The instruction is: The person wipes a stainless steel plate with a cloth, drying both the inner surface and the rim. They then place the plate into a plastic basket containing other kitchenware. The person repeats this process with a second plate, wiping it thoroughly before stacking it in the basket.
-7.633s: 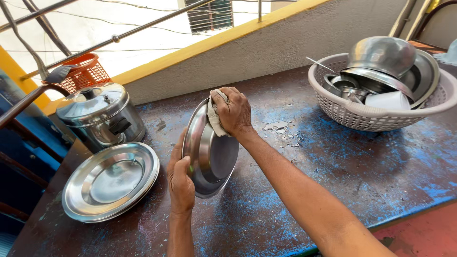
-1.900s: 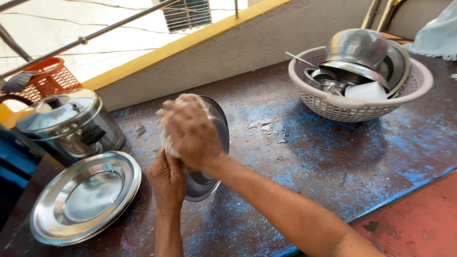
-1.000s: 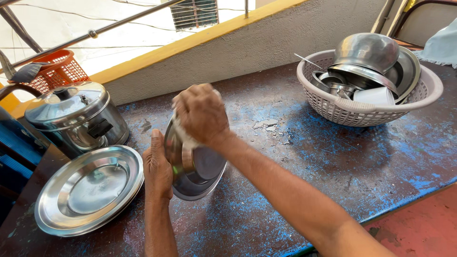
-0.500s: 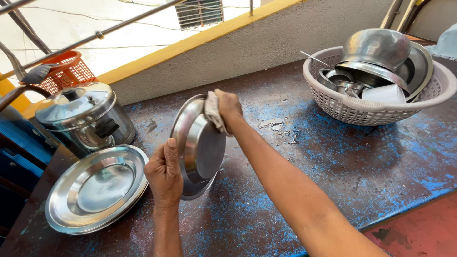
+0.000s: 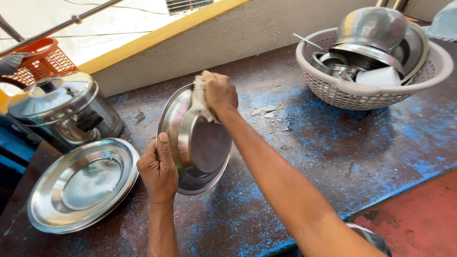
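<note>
On the desk, the widest bare stretch runs from the middle toward 3 and 5 o'clock, worn blue paint with nothing standing on it, so a hand could sweep there freely. At 1 o'clock the plastic basket heaped with steel vessels closes that corner. At 9 o'clock the lidded steel pot stands near the back, and just before it, at 8 o'clock, the flat steel plates fill the left edge. At centre, the tilted steel plate stands on edge, steadied by the left hand and right hand. The wall bars 12 o'clock; paint flakes lie before it.
</note>
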